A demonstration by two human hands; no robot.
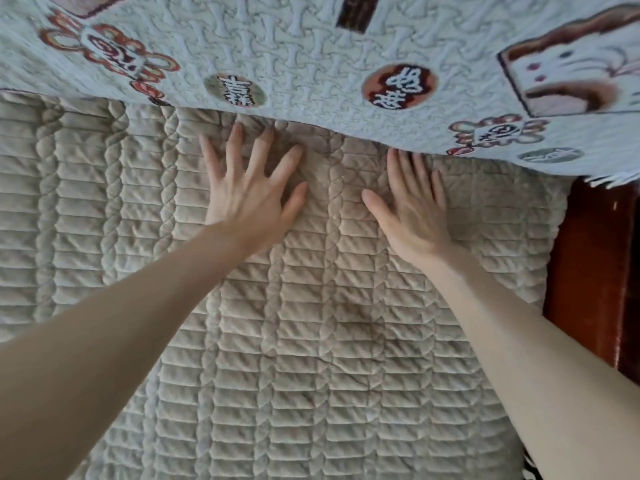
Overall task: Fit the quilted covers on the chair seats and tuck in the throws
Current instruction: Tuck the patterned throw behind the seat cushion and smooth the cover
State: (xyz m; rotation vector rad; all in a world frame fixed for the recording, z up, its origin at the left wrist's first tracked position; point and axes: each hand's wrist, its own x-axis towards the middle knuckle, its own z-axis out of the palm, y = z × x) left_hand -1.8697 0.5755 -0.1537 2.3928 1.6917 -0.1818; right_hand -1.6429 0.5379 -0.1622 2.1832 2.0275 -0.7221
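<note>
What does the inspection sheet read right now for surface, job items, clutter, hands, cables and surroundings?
Surface: beige quilted cover lies spread over the seat, lightly wrinkled.
Job's things: patterned throw lies across the far side, with its lower edge over the cover's far edge. Its fringe shows at the right corner.
Clutter: nothing seen.
Hands: left hand lies flat on the cover with fingers spread. Right hand lies flat with fingers together. Both sets of fingertips are at the throw's edge, and neither hand holds anything.
Cables: nothing seen.
Surroundings: dark red-brown wooden frame shows on the right beside the cover.
</note>
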